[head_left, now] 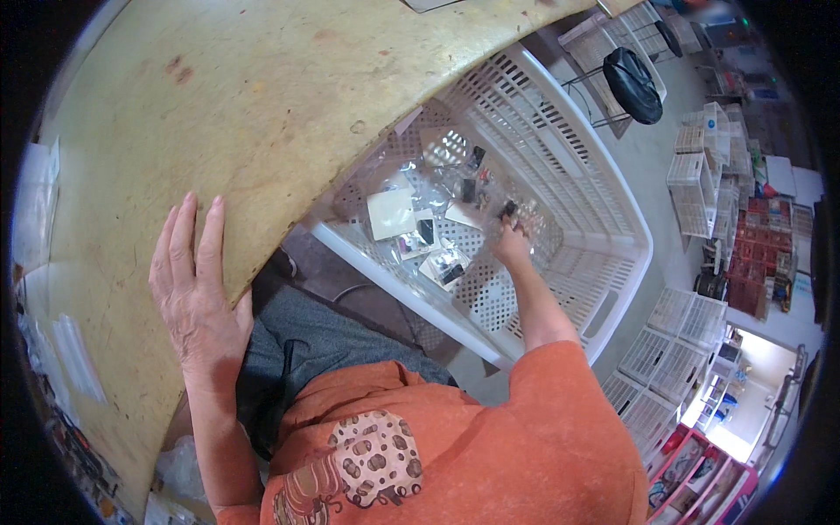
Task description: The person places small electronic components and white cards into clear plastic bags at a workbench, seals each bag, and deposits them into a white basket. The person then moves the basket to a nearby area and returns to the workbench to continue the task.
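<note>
- Head view, nearest: the left hand (194, 293) lies palm-down on the yellowish table (262, 105), fingers straight and slightly parted, thumb by the edge, holding nothing; letting it bear some weight should steady a low reach.
- Just beyond the table edge, clear packets (449, 267) with pale cards and dark pieces lie loose in the white crate (560, 131); handling them singly by the plastic margin would probably avoid tangles.
- Over the packets, the right hand (512, 243) has its fingers bent toward each other at clear plastic and a dark piece (509, 208); whether it grips them, I cannot tell.
- Farther off: a black seat (632, 86) and stacked crates (691, 192).
</note>
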